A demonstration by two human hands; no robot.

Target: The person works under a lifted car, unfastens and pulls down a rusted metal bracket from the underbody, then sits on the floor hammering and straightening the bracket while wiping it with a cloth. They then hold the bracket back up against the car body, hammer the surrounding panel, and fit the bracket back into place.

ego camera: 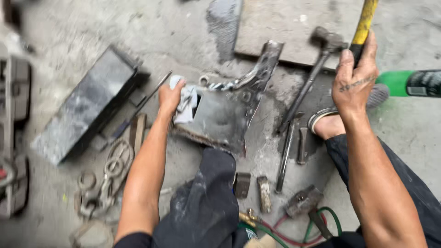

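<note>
Grey, stained concrete floor (174,27) fills the view, with a flat slab (294,23) lying at the far side. Largest on it is a long dark metal block (87,103) at the left, angled from near-left to far-right. At the centre lies the bent steel plate (225,115), dull grey and scorched, with a rusty near edge and a curved arm rising toward the far right; its near corner sits just beyond the person's dark-trousered knee (206,202). Open floor shows only far left of the plate and at the right, beside a green cylinder (411,82). To the plate's right lie a long-handled hammer (308,82), a steel rod (285,154) and small chisels (264,193); a second hammer head (303,200) and red and green hoses (294,232) lie nearer. Chain links and rings (108,177) are heaped near left. The left hand (171,97) is closed around a pale rag (186,103), pressing it on the plate's left edge. The right hand (353,78) is wrapped tight around a yellow handle (365,23), raised at the far right above a sandalled foot (328,121).
</note>
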